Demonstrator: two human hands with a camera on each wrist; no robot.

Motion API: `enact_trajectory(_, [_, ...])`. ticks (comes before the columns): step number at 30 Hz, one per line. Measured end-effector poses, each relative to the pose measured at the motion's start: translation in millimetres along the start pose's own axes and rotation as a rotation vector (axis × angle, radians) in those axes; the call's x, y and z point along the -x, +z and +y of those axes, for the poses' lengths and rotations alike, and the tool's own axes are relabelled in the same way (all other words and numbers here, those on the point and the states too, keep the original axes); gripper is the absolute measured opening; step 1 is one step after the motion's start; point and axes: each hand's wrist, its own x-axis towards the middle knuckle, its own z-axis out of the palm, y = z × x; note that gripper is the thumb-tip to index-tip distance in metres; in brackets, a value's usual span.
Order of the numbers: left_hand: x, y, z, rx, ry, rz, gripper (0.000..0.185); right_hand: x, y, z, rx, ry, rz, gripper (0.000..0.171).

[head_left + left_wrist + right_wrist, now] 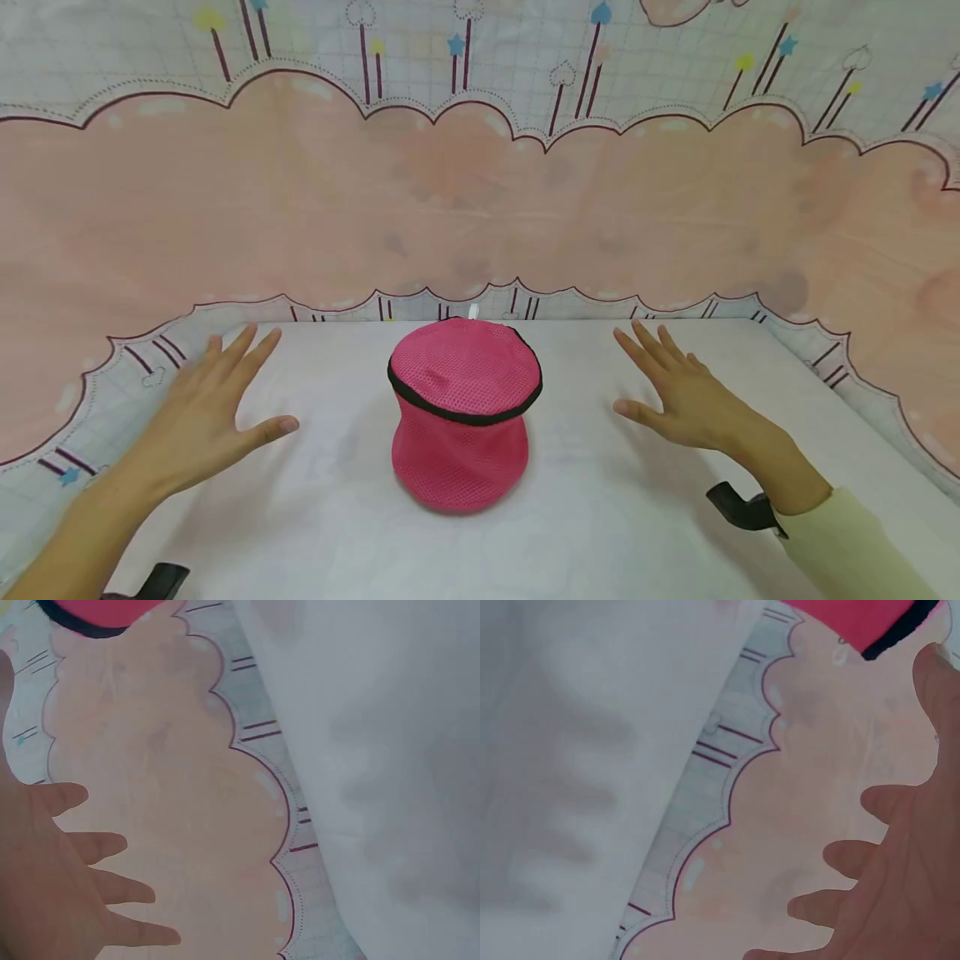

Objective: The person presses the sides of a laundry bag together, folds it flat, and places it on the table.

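A pink mesh bag with a black rim and a small white tab at its back stands in the middle of a white table. My left hand hovers to its left with fingers spread and straight, holding nothing. My right hand hovers to its right, also spread and empty. Neither hand touches the bag. The left wrist view shows my left hand open, with a corner of the pink bag at the top. In the right wrist view my right hand is open below the bag.
A pink and white patterned cloth with scalloped edges hangs behind the table and drapes round its left and right sides. Black wrist straps show near both forearms. A pale yellow sleeve covers my right arm.
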Motion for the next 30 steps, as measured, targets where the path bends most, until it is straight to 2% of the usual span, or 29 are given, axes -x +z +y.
enact_trajectory(7, [-8.7, -1.7, 13.2, 0.162, -0.029, 0.02, 0.092, -4.3, 2.0, -4.6, -0.132, -0.013, 0.012, 0.081])
enact_trajectory(13, [-17.7, 0.6, 27.6, 0.313, -0.054, 0.006, 0.087, -12.4, -0.2, -8.2, -0.256, -0.083, 0.025, 0.082])
enact_trajectory(18, [-27.4, -0.1, 35.6, 0.373, -0.071, 0.009, 0.082, -17.9, -0.2, -15.1, -0.297, -0.103, 0.02, 0.08])
enact_trajectory(23, [-35.4, -1.8, 43.8, 0.433, -0.053, 0.0, 0.081, -20.9, 2.6, -20.6, -0.321, -0.125, 0.041, 0.078])
enact_trajectory(30, [-42.0, 3.9, 55.6, 0.488, -0.068, -0.051, 0.083, -26.5, 6.3, -32.8, -0.526, -0.123, 0.021, 0.067])
